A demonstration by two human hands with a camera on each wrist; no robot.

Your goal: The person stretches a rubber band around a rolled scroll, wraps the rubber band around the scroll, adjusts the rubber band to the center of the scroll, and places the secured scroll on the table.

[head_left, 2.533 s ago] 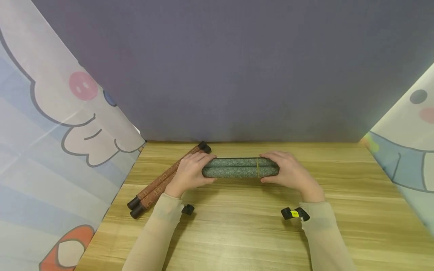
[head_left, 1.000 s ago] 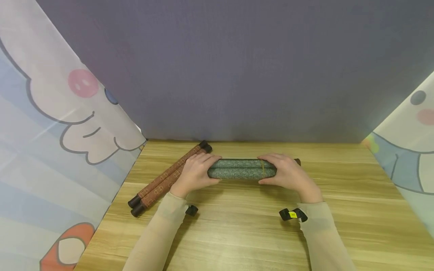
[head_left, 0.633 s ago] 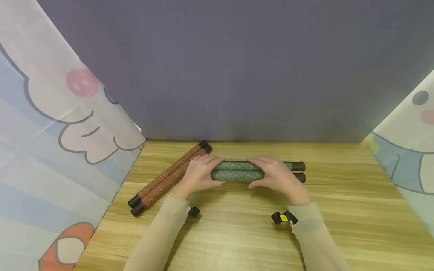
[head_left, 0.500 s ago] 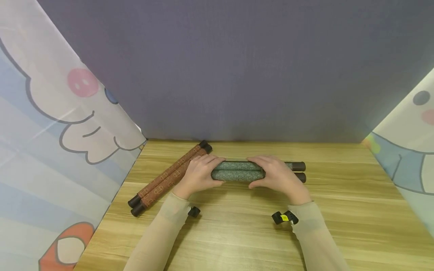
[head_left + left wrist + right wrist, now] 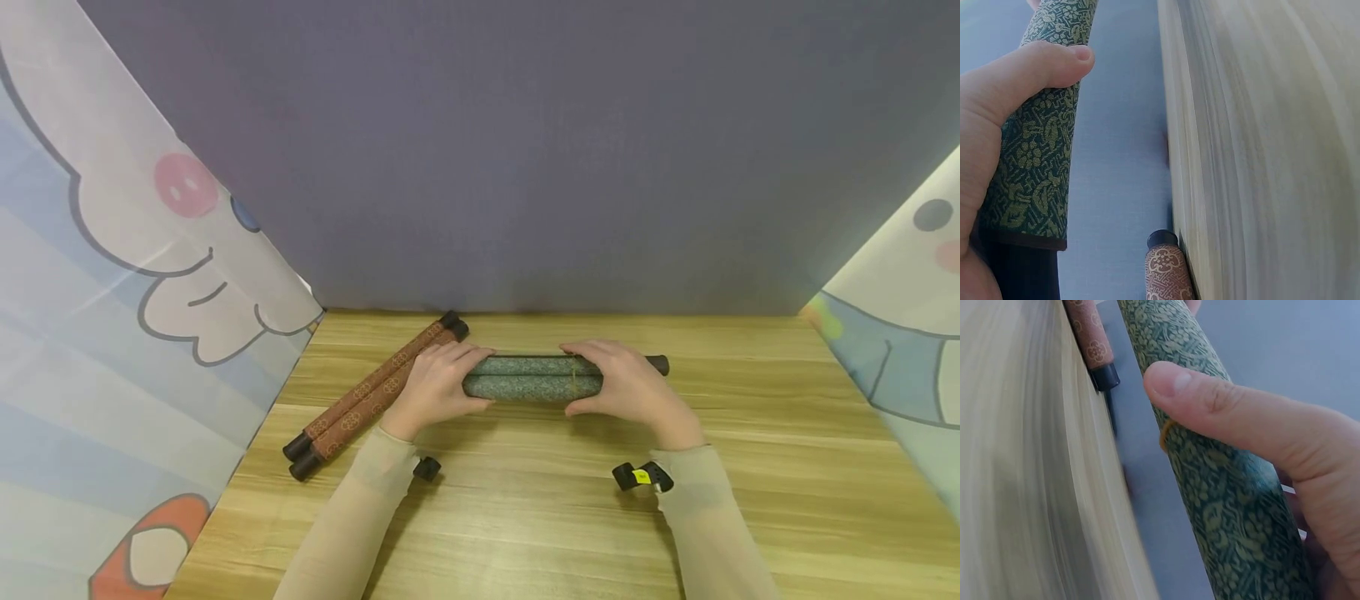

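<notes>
Two hands hold the green rolls [image 5: 532, 387], which lie side by side, lengthwise across the person's front and raised off the table [image 5: 517, 517]. The left hand [image 5: 437, 383] is clamped on the left part of the green rolls, its thumb along their near side and its fingers over the far side. The right hand [image 5: 627, 385] grips their right part in the same manner; a dark end cap [image 5: 658, 365] projects beyond it. Round the green rolls, just beside the right fingertips, runs a thin yellow band [image 5: 574, 379], also seen by the thumb in the right wrist view. Both wrist views show a leafy, flowered pattern on the cloth covering.

To the left of the green rolls, two red rolls [image 5: 367, 400] with dark ends lie slantwise on the table, partly behind the left hand. Behind the green rolls stands a grey panel [image 5: 510, 158]. Well to their left hangs a left curtain [image 5: 82, 292] printed with cartoon figures, and well to their right a similar right curtain [image 5: 911, 350]. Nearer the person than the green rolls are two pale sleeves [image 5: 348, 517], each with a black strap device [image 5: 643, 477] at the wrist.
</notes>
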